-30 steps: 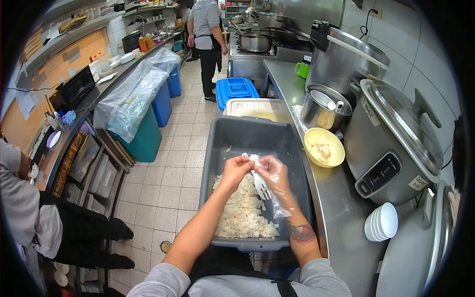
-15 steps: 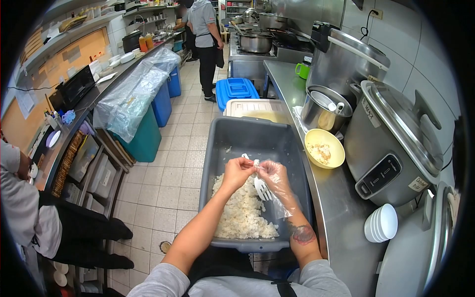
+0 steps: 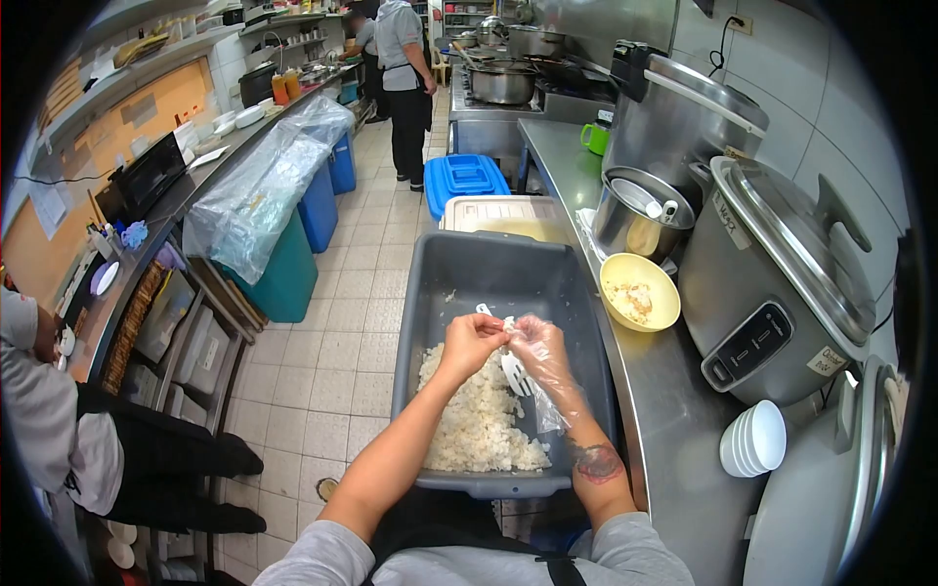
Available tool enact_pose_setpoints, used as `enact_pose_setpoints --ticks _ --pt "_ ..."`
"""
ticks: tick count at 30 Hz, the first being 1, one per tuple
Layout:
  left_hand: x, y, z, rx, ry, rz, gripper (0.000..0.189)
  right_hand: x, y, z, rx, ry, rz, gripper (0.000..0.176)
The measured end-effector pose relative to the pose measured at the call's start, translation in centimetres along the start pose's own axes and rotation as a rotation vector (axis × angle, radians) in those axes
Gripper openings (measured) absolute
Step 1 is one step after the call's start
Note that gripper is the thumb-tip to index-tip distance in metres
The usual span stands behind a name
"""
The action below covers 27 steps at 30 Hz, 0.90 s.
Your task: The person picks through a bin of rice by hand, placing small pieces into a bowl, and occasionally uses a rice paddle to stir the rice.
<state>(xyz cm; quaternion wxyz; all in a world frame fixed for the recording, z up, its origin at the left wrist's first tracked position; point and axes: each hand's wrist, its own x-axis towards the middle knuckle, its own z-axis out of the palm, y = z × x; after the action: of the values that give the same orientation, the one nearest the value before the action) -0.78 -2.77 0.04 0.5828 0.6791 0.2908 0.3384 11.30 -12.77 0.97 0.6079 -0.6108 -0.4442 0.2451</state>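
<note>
The floor [image 3: 313,391] is being covered by pale square tiles, their joints darkened. On the right, large light tiles are being carried by the wall [image 3: 831,127], where an outlet [image 3: 742,23] is being fed with a black cord [image 3: 716,61]. Light is being reflected by the steel counter [image 3: 660,400] — dulled along its left edge — and by the steel wall panel [image 3: 625,24] behind the stove [image 3: 476,104]. Opposite, a long dark counter [image 3: 95,337] is being overhung by a wall shelf [image 3: 147,66], with an orange-brown panel [image 3: 192,93] being framed between them.
</note>
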Motion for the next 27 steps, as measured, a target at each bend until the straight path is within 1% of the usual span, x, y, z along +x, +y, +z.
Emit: enact_pose_setpoints --ticks 2,5,6,9,12,15,18,21,22,25,27 --pt "0.1 -0.3 0.0 -0.107 -0.016 0.012 0.019 0.1 -0.1 -0.1 0.098 -0.007 0.02 0.005" --pt "0.3 -0.1 -0.6 -0.459 -0.115 -0.067 0.019 1.0 2.3 -0.5 0.349 -0.008 0.052 0.006" --pt "0.4 0.1 -0.8 -0.492 -0.105 -0.102 0.018 0.9 2.2 -0.6 0.479 -0.055 0.008 0.007" --pt "0.3 0.4 -1.0 -0.569 -0.04 -0.14 0.018 1.3 1.7 -0.3 0.535 0.068 0.142 0.006" --pt "0.2 0.9 -1.2 -0.456 0.02 -0.069 0.014 1.6 2.2 -1.1 0.549 0.106 0.058 0.004" --pt "0.5 0.4 -1.2 -0.425 -0.012 -0.054 0.015 1.7 2.2 -1.4 0.486 0.081 0.031 0.007" --pt "0.3 0.3 -0.9 -0.381 -0.078 -0.085 0.017 1.1 1.4 -0.4 0.296 0.032 -0.073 0.012" --pt "0.1 0.7 -0.9 -0.318 -0.058 -0.082 0.017 0.1 -0.2 0.4 0.1 0.008 -0.186 0.019" --pt "0.1 0.7 -1.0 -0.312 -0.068 -0.088 0.017 0.1 -0.5 0.4 -0.034 0.043 -0.214 0.019" --pt "0.2 0.7 -1.1 -0.253 -0.092 -0.088 0.018 0.1 -0.3 0.5 -0.075 0.07 -0.141 0.017" --pt "0.1 0.6 -0.9 -0.16 -0.094 -0.063 0.018 0.0 -0.3 0.4 0.001 0.055 -0.105 0.015"
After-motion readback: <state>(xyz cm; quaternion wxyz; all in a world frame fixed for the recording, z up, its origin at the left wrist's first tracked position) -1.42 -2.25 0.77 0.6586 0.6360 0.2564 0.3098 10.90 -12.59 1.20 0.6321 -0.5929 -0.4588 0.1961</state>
